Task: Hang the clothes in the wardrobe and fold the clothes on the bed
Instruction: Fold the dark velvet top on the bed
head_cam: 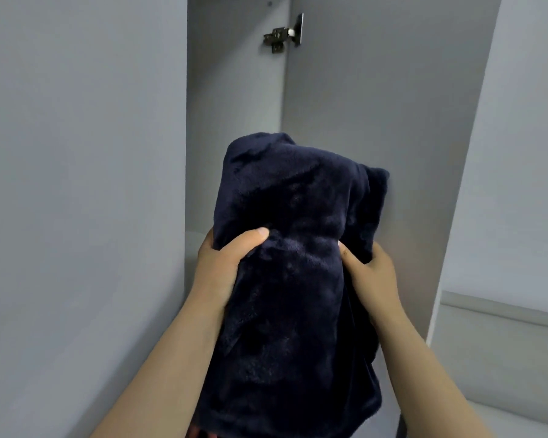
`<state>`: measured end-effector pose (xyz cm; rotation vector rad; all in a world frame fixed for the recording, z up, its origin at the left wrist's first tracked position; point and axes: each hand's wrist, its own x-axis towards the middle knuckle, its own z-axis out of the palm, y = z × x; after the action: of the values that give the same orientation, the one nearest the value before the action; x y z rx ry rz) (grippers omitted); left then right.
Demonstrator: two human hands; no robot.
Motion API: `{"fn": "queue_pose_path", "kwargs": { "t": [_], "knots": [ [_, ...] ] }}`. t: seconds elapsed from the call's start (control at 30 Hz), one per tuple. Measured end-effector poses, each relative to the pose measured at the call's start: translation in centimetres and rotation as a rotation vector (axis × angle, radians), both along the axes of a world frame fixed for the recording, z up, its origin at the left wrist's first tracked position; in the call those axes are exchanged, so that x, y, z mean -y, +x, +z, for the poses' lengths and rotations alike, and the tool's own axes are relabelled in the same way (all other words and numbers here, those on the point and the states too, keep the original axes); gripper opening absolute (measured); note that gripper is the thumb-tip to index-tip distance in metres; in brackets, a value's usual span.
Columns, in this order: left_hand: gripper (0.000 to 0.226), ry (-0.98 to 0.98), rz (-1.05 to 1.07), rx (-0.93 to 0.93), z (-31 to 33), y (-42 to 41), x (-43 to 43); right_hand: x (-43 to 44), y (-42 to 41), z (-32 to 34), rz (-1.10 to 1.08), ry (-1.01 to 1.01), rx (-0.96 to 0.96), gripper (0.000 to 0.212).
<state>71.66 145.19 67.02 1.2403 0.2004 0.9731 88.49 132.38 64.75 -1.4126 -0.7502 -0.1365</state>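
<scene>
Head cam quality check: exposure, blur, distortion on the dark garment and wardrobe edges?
Head view: light dim and flat, no glare; the navy fleece garment reads near black, its lower folds crushed; left hand and right hand gripping it are evenly lit, slightly soft; wardrobe door edges bow slightly from the wide lens; hinge fairly crisp.

I see a navy fleece garment [298, 248], plush and bunched upright at frame centre, its lower part hanging to the bottom edge, before the open pale grey wardrobe [231, 121] at upper centre.
</scene>
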Motion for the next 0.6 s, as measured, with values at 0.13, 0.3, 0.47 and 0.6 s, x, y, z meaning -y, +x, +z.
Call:
{"fn": "queue_pose_path", "kwargs": {
  "t": [0.13, 0.3, 0.47, 0.6],
  "knots": [
    [0.036, 0.009, 0.142, 0.032, 1.6, 2.4, -1.9, -4.4, 3.5, 2.0, 0.104, 0.039, 0.014, 0.026],
    [0.045, 0.040, 0.383, 0.057, 2.9, 4.5, -5.0, -10.5, 6.8, 3.9, 0.163, 0.094, 0.034, 0.027],
    [0.043, 0.080, 0.942, -0.061, 2.8, 7.3, -8.9, -17.9, 8.9, 5.4, 0.198, -0.081, 0.107, 0.027],
    [0.079, -0.106, 0.963, -0.571, 0.6, 7.6, -11.8, -19.6, 9.6, 4.2, 0.249, -0.427, 0.117, 0.070]
  ]
}}
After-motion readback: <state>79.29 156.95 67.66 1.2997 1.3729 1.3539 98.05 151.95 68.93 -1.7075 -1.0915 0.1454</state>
